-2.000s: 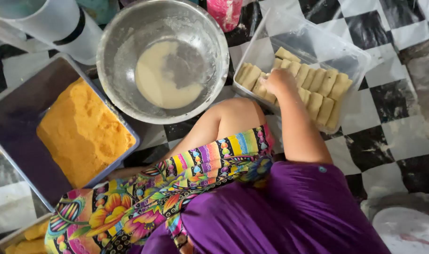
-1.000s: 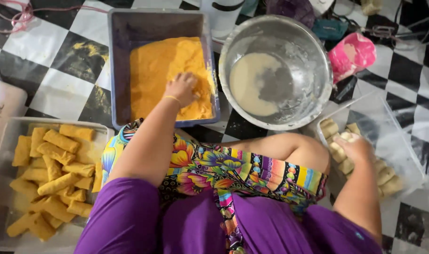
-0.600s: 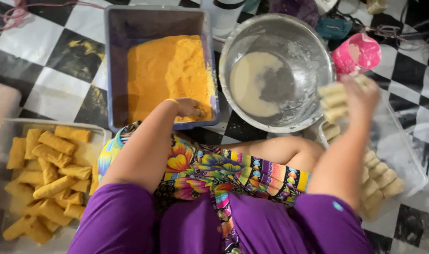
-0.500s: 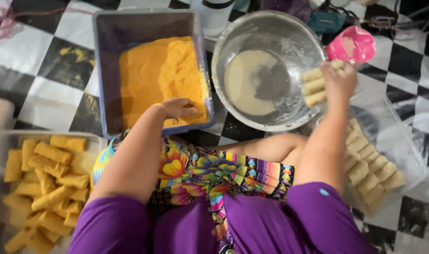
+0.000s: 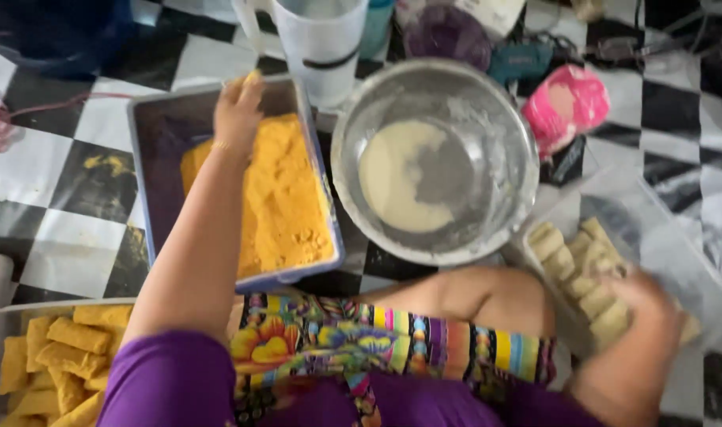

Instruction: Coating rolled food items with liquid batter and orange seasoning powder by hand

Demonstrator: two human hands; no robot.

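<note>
L hand [image 5: 238,111] open over orange crumbs [image 5: 278,198] (grey tray); R hand [image 5: 642,312] grips pale rolls [image 5: 590,277].

A home food-preparation spot on a black-and-white checkered floor [image 5: 76,198] — a tray of orange crumbs [image 5: 282,205], a steel bowl of batter [image 5: 436,162], clear tubs of pale rolls [image 5: 586,277] and coated sticks [image 5: 52,356], a measuring jug [image 5: 317,39] — all laid out at ground level.

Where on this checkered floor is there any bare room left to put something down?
Bare tiles lie left of the crumb tray, above the tub of coated pieces. Inside that tray, its left strip looks bare. Between tray, metal bowl and clear tub of plain rolls it is crowded; the far edge is cluttered.
</note>
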